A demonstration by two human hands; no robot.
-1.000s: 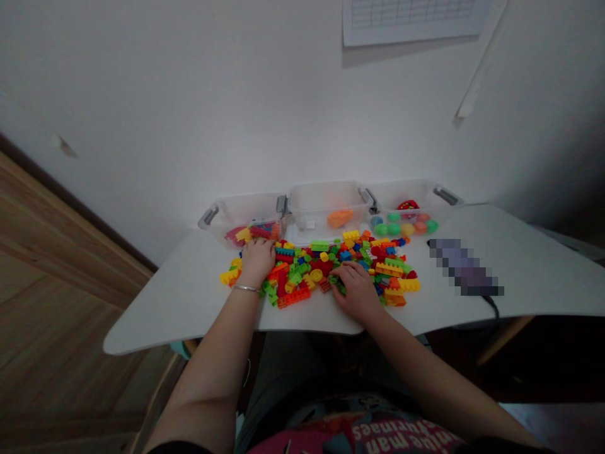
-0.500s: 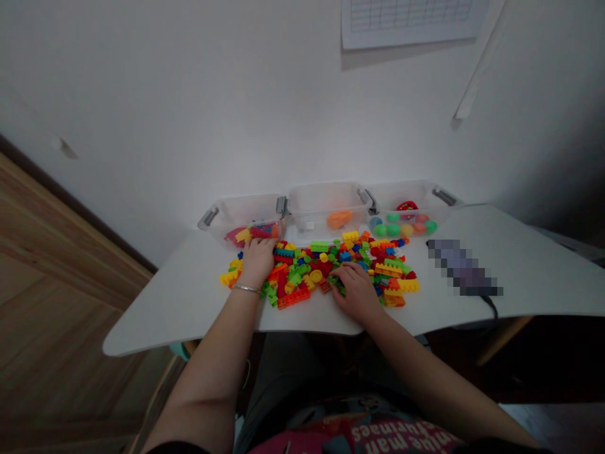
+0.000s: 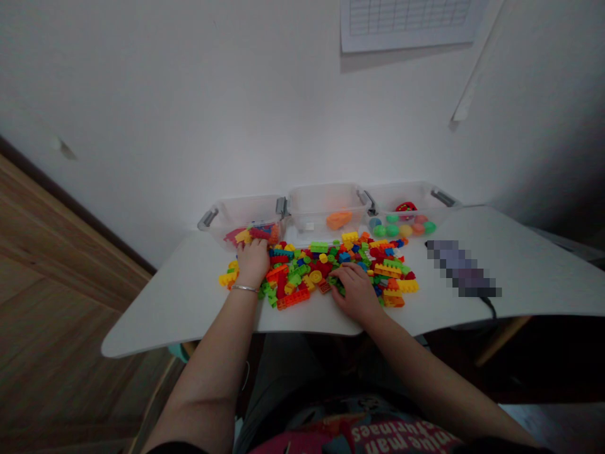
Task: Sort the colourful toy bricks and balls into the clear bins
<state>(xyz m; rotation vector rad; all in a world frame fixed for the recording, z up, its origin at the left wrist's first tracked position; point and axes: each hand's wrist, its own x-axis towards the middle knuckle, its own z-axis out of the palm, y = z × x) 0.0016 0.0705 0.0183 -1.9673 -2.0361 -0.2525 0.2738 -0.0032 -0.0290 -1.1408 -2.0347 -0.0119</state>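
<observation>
A heap of colourful toy building bricks (image 3: 295, 274) spreads over the white table. My left hand (image 3: 254, 261) lies over the heap's left part, with its fingers apart and reaching to the front of the left clear bin (image 3: 236, 208). Close by its fingertips, a yellow brick (image 3: 242, 236) and red pieces show in that bin. My right hand (image 3: 355, 289) rests on the heap right of the middle. Its fingers curl down toward the thumb around a spot where dark green shows; what they hold is mostly hidden. A yellow round piece (image 3: 315, 277) lies left of it.
The middle clear bin (image 3: 326, 195) contains an orange piece (image 3: 339, 220) and a small white one. Several coloured balls (image 3: 405, 231) and a red item (image 3: 406, 207) are in the right bin (image 3: 401, 192). A blurred-out device (image 3: 463, 268) with a cable lies at the right.
My left hand has shifted slightly left, and its fingers are a little more bent. My right hand stays in place on the heap.
</observation>
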